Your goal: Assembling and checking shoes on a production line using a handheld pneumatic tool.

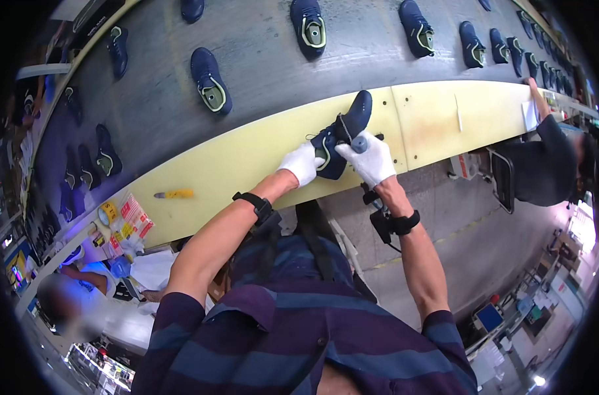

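A navy blue sneaker (356, 117) lies on the pale yellow worktop in front of me, its toe pointing away and to the right. My left hand (302, 163), in a white glove, is closed on the shoe's collar at its left side. In my right hand (372, 160), also gloved in white, is a tool with a rounded blue-grey handle (359, 143). A thin shaft or lace runs over the shoe's upper beside that hand; which one, I cannot make out. The right fingers hide part of the tool and the shoe.
Beyond the yellow worktop (247, 158) a dark conveyor belt (260, 72) carries many navy shoes. A yellow-handled tool (174, 194) and red-and-yellow packets (136, 216) lie to the left. Another person (543, 164) sits at the right, with a hand on the worktop; one more is at lower left.
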Demonstrator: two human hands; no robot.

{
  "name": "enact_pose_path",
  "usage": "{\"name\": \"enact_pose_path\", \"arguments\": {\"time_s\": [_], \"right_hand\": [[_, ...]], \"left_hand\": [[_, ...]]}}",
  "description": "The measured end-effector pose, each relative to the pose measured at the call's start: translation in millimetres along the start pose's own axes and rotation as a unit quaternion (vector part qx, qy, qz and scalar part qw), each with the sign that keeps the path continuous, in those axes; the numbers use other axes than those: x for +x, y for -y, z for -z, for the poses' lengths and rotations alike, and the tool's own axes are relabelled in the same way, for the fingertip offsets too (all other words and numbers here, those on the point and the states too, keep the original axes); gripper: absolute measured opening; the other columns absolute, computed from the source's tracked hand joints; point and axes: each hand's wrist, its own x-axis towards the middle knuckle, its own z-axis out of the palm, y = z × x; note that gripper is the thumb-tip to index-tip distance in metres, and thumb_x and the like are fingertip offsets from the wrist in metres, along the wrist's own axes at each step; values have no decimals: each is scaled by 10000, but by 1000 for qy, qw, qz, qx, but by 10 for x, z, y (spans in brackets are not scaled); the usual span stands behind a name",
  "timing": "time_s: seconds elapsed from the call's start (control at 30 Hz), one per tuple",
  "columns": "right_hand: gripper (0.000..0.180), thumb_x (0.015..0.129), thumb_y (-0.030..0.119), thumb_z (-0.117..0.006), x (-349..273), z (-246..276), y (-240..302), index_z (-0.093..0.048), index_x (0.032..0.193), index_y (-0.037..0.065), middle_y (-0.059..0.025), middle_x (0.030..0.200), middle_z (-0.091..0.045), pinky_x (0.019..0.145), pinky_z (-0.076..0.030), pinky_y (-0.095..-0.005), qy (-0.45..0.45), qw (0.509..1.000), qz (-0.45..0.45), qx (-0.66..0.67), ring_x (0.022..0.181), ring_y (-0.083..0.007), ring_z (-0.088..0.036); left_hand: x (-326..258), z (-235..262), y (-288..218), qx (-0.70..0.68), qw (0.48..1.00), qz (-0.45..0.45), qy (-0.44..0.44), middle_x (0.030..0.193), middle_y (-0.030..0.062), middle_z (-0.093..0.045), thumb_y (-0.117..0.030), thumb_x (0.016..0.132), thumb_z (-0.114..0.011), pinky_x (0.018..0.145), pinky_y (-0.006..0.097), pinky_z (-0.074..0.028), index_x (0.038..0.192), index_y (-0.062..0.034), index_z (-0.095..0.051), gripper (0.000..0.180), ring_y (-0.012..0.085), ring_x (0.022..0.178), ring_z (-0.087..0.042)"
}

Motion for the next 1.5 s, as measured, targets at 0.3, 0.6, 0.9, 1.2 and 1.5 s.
{"name": "enact_pose_path", "arguments": {"time_s": [0.3,0.6,0.9,1.2,1.5], "right_hand": [[451,860,368,-898,-433,3,-609,-658,850,-14,-187,729,-687,662,-547,-401,9,999,-36,-26,646,-326,-673],[418,881,377,-870,-128,158,-181,-672,889,9,-203,786,-721,691,-563,-445,29,998,16,-45,749,-400,-719],[391,884,360,-867,-126,144,-290,-698,954,14,-199,820,-742,724,-575,-428,32,999,-10,3,782,-384,-742],[399,892,346,-866,-118,199,-300,-702,979,-7,-175,811,-740,715,-570,-403,29,999,-14,29,749,-326,-737],[407,885,330,-884,-203,174,-491,-685,912,-24,-133,741,-691,670,-540,-359,7,999,-38,38,649,-200,-628]], "left_hand": [[-104,127,-194,-4,998,-62,-5,1154,310,-710,-249,965,-663,904,534,-561,1203,23,-684,362,489,1059,-695],[-72,109,-286,45,998,20,34,1159,282,-726,-251,980,-661,911,539,-573,1196,-19,-711,321,480,1076,-704],[-104,130,-432,46,997,39,37,1159,292,-724,-272,974,-719,909,540,-576,1222,14,-672,382,479,1094,-706],[-110,132,-488,24,998,52,35,1171,293,-719,-272,976,-721,928,536,-572,1240,36,-651,412,477,1104,-705],[-126,90,-541,22,998,47,37,1198,300,-706,-306,996,-695,926,534,-574,1251,59,-631,450,469,1111,-706]]}}
